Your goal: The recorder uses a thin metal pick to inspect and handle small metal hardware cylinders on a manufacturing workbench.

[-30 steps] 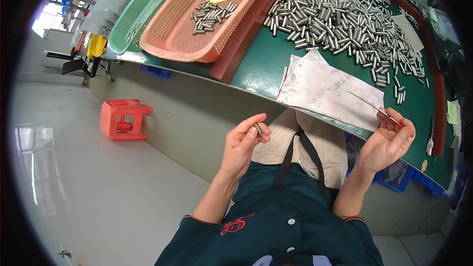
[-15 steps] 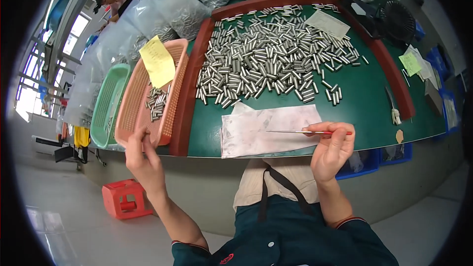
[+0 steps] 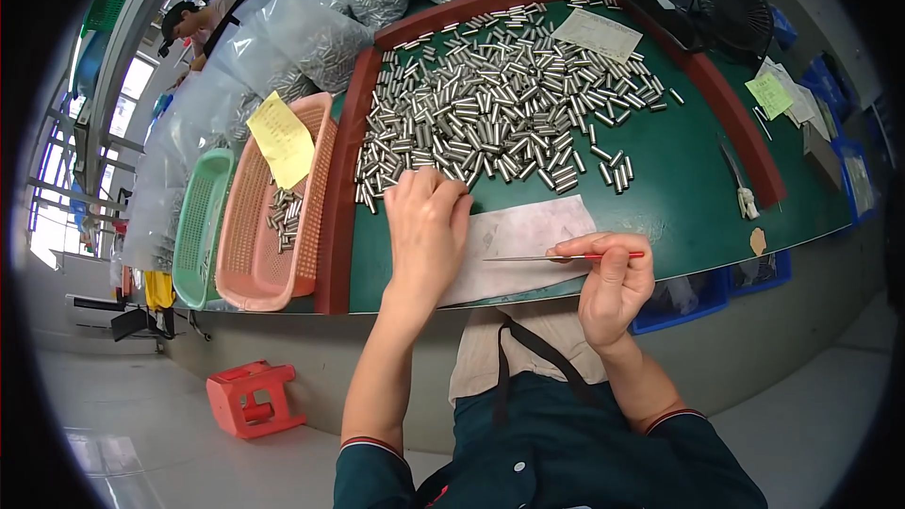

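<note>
Green matting covers our workbench (image 3: 698, 179), edged by a dark red raised border (image 3: 339, 198), and a wide heap of short silver metal cylinders (image 3: 490, 113) lies across it. Half a second ago our left hand hung in the air off to the left, near the pink basket; now we find it reached forward over the mat, our left hand (image 3: 426, 226) palm down with fingers together and curled slightly, the fingertips touching the nearest cylinders at the heap's front edge. We cannot tell whether it has one pinched beneath. Our right hand (image 3: 613, 278) sits much where it was, just over the bench's near edge, thumb and forefinger pinching a thin tool (image 3: 556, 256). That tool is a slim metal rod with a red handle end showing past the fingers on the right; its bare steel shaft tapers to a fine tip. Its long axis runs nearly level, left to right across our view, tip pointing left toward our left hand, over a pale sheet of paper (image 3: 528, 236) lying on the mat between both hands. To the left of the border stand a pink basket (image 3: 316, 226) holding a few cylinders and a yellow note (image 3: 281, 139), and a green basket (image 3: 198, 226) beside it. Clear bags of cylinders (image 3: 311, 33) pile up behind.
</note>
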A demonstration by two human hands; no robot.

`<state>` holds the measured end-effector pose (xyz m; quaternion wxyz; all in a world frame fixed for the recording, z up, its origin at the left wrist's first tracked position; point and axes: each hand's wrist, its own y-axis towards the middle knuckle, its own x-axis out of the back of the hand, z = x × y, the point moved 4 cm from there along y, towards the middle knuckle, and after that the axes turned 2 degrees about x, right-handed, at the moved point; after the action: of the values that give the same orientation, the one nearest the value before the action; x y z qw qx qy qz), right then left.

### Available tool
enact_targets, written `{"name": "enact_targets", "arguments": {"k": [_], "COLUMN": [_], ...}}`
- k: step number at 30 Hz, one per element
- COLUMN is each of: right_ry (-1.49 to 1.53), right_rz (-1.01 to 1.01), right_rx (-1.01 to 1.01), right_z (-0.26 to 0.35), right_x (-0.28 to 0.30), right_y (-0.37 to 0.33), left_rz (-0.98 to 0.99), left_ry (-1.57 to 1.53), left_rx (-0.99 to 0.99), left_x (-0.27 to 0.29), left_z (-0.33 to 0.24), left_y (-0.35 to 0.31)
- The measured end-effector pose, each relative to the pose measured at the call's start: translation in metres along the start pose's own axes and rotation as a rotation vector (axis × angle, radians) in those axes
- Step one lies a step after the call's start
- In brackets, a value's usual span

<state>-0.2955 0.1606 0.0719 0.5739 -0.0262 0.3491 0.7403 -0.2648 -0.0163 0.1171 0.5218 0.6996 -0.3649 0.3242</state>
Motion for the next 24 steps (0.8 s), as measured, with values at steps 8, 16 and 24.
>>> {"name": "enact_targets", "arguments": {"k": [8,16,24], "right_ry": [-0.032,-0.116,-0.019], "right_rz": [0.015,0.055,0.218], "right_rx": [0.012,0.013,0.142], "right_z": [0.001,0.000,0.012], "right_x": [0.000,0.000,-0.034], "right_y": [0.000,-0.001,-0.022], "left_rz": [0.072,-0.069,-0.186], "left_ry": [0.166,0.020,-1.562], "left_rx": [-0.018,0.119,1.005], "left_x": [-0.022,0.021,0.044], "left_z": [-0.003,-0.004,0.037], "left_y": [0.010,-0.006,-0.169]}}
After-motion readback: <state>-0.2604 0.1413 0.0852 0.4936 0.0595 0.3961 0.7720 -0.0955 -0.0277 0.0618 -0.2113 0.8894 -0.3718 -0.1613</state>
